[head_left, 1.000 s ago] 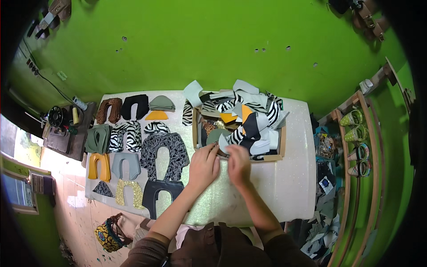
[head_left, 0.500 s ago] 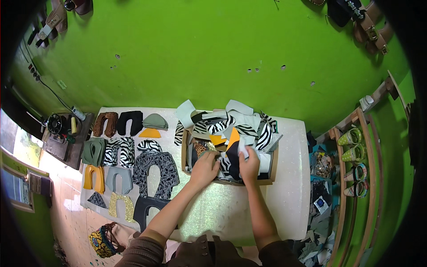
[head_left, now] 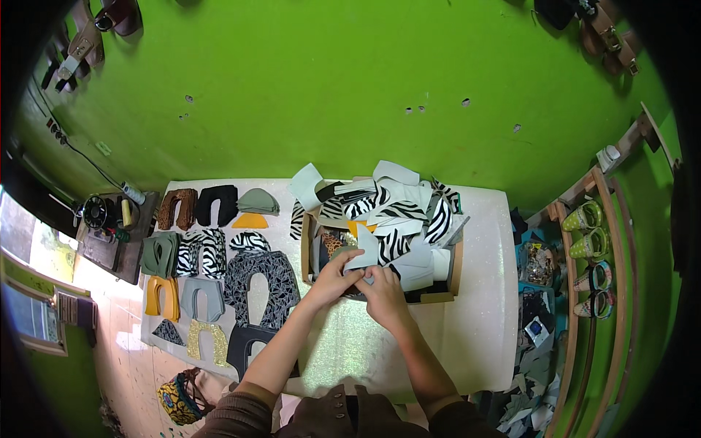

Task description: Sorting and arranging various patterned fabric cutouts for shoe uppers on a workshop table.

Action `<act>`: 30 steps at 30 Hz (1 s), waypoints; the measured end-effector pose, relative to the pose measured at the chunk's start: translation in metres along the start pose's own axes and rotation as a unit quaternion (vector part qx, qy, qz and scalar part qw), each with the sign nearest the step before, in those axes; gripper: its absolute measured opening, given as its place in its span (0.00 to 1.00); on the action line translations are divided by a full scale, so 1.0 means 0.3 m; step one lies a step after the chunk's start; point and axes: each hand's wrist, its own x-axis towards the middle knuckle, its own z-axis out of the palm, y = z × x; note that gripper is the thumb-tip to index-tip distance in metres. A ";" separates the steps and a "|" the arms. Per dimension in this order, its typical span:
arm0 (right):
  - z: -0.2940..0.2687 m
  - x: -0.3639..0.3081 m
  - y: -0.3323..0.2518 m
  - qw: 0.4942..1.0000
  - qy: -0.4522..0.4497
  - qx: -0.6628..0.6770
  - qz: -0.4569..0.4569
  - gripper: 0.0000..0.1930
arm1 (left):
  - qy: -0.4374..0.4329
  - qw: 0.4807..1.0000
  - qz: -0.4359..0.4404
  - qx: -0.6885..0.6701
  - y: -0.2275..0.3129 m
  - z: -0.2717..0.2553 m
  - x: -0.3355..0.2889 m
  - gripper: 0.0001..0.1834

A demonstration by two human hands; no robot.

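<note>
My left hand (head_left: 334,282) is closed on a pale grey cut piece (head_left: 364,250), which stands up above the front of an open cardboard box (head_left: 437,298). Close beside it, my right hand (head_left: 385,293) pinches the lower edge of the same piece. The fingers of both hands nearly meet there, and the right fingertips are partly hidden. Inside the box and heaped over its far side are loose offcuts: a zebra-print scrap (head_left: 395,246), a leopard-print scrap (head_left: 332,242), and several pale, black and orange ones.
Sorted stacks of U-shaped pieces lie on the table's left, among them zebra-print (head_left: 201,253), orange (head_left: 161,297) and gold glitter (head_left: 207,343) ones. A sewing machine (head_left: 96,212) stands beyond them. At right are a wooden rack (head_left: 572,328) with sandals and a pile of scraps (head_left: 515,409).
My right hand has moved left and down to meet my left hand. The orange-and-black scraps near it are no longer raised; a pale grey piece is now held between both hands.
</note>
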 end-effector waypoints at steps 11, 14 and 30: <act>-0.061 0.010 0.027 0.985 0.093 0.123 0.072 0.25 | 0.074 0.996 0.003 -0.043 0.083 -0.019 0.006 0.13; -0.083 0.042 0.044 0.983 0.151 0.044 0.090 0.26 | 0.004 0.998 -0.011 0.064 0.148 -0.010 0.025 0.16; -0.223 0.084 0.081 0.931 0.230 0.219 0.180 0.07 | 0.056 0.942 0.145 0.297 0.186 -0.077 -0.016 0.08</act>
